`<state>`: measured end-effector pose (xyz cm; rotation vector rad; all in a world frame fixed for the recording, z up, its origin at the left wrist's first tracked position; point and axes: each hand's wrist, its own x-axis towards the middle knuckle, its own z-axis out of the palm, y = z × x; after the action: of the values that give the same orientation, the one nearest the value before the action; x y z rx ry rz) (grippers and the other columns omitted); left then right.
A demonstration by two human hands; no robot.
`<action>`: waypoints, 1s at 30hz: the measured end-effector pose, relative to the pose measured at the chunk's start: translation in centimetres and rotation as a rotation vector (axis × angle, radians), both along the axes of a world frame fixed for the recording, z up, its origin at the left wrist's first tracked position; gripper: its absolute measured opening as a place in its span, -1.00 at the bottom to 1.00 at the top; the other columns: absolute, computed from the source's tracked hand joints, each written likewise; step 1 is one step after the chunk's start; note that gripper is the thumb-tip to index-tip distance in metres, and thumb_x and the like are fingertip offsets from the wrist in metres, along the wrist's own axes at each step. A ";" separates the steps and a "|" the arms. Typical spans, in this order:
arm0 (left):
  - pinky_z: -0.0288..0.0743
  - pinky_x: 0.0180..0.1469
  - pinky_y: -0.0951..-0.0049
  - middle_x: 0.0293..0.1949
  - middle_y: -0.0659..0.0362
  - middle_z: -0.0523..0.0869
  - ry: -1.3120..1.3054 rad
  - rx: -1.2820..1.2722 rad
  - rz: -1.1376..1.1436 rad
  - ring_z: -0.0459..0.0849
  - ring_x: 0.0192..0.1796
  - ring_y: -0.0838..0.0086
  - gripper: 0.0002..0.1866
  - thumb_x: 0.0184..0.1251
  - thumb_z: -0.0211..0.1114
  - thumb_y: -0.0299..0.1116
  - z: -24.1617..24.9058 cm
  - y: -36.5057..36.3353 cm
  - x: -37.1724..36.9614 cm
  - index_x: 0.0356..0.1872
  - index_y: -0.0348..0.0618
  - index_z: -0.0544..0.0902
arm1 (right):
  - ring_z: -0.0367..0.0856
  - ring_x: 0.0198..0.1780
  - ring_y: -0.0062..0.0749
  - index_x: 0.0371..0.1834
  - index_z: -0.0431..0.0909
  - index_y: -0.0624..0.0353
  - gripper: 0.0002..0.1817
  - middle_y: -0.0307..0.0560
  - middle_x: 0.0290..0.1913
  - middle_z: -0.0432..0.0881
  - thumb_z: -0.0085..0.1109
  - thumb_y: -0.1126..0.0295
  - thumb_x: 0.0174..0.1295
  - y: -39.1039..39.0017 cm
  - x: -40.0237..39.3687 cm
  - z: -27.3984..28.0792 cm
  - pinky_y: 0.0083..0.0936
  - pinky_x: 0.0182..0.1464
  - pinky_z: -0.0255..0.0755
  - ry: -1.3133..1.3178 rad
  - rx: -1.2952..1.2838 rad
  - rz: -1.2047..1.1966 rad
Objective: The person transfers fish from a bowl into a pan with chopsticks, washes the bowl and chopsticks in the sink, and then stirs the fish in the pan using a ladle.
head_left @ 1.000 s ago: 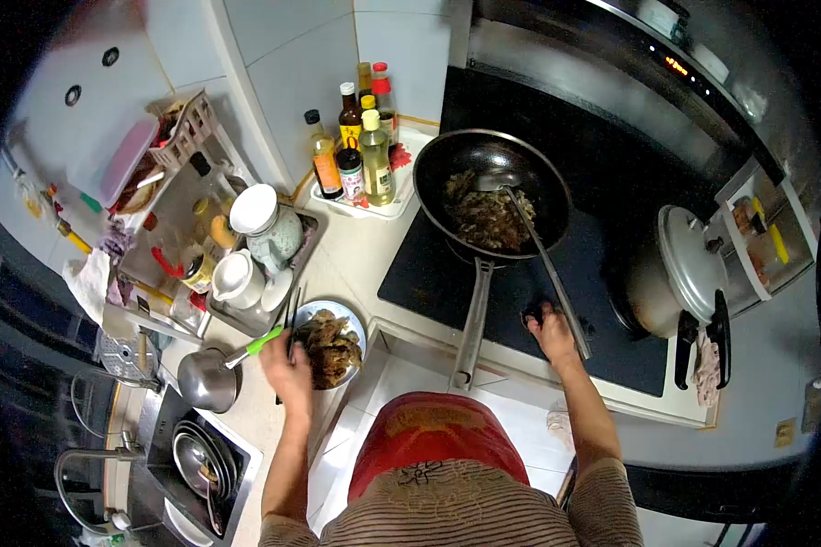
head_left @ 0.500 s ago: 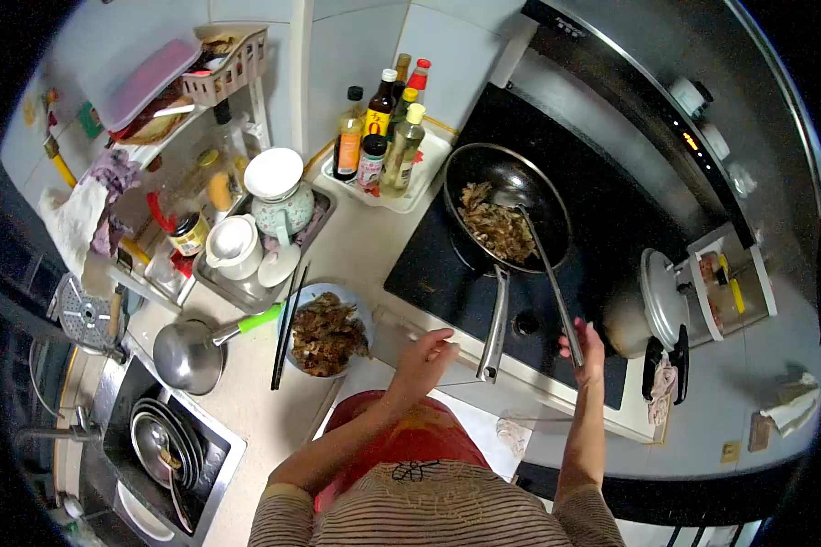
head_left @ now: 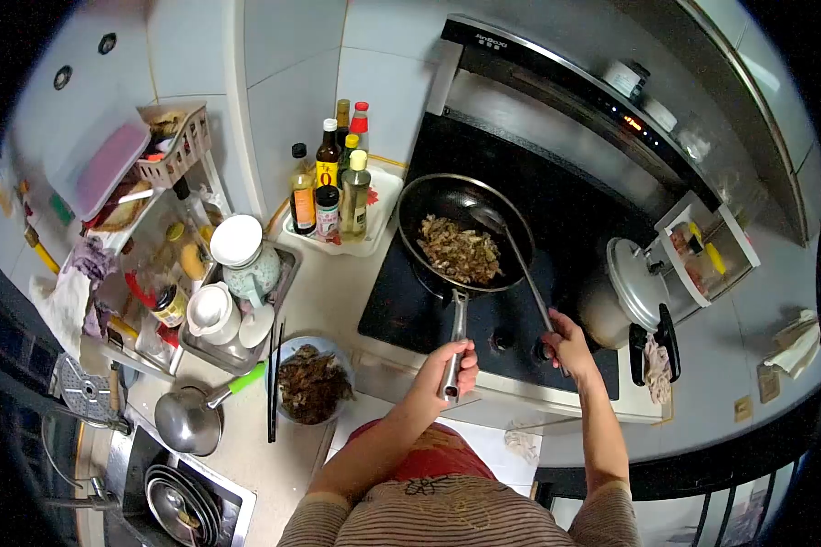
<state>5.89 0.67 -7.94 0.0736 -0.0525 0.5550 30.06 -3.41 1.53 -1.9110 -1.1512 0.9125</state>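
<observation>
A black wok rests on the cooktop with brown chopped food inside. My left hand is closed around the wok's metal handle. Closed on the long handle of a metal spatula is my right hand, at the cooktop's front right. The spatula's head lies in the wok, to the right of the food. Left of my left hand, a pale blue plate on the counter holds dark brown food, and black chopsticks lie along its left edge.
Bottles stand in a white tray behind the counter. A lidded pot is at the right of the cooktop. On the left are a metal tray of crockery, a ladle and a sink holding pans.
My left hand, open before, has closed on the wok handle. My right hand still holds the spatula. The camera view has shifted, and the food appears more spread in the wok.
</observation>
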 end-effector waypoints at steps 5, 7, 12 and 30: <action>0.17 -0.66 0.62 -0.66 0.34 0.39 -0.102 0.194 -0.209 0.31 -0.67 0.66 -0.81 0.31 0.08 -0.23 -0.9 1.6 -2.1 -0.44 -0.09 0.45 | 0.34 -0.62 -0.61 0.33 0.08 0.26 -0.40 -0.08 -0.36 0.46 -0.08 0.63 0.16 0.4 -0.7 0.7 -0.69 -0.72 0.24 0.232 0.012 -0.033; 0.18 -0.63 0.64 -0.67 0.34 0.37 0.140 0.093 -0.085 0.29 -0.67 0.67 -0.79 0.32 0.07 -0.24 1.8 0.7 -3.5 -0.47 -0.09 0.43 | 0.33 -0.63 -0.62 0.34 0.08 0.22 -0.41 -0.07 -0.34 0.45 -0.12 0.63 0.18 1.1 -0.8 0.3 -0.70 -0.72 0.25 0.253 0.009 0.012; 0.18 -0.67 0.65 -0.58 0.33 0.34 0.357 0.134 -0.007 0.28 -0.67 0.68 -0.82 0.32 0.03 -0.32 5.9 -0.1 -5.8 -0.21 -0.21 0.45 | 0.31 -0.63 -0.63 0.37 0.04 0.13 -0.41 -0.08 -0.32 0.43 -0.17 0.61 0.23 3.1 -0.6 -0.6 -0.69 -0.72 0.26 0.241 -0.034 0.112; 0.19 -0.69 0.64 -0.59 0.31 0.36 0.470 -0.045 -0.047 0.28 -0.70 0.69 -0.94 0.29 0.02 -0.44 12.6 0.2 -7.1 -0.30 -0.18 0.42 | 0.30 -0.64 -0.67 0.38 0.10 -0.05 -0.37 -0.21 -0.37 0.44 -0.21 0.61 0.20 -1.6 2.9 2.9 -0.68 -0.70 0.29 0.076 -0.173 0.125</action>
<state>-1.23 0.85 4.64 0.1563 0.4145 0.4803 32.93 -4.97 4.47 -1.9386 -1.1897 1.1760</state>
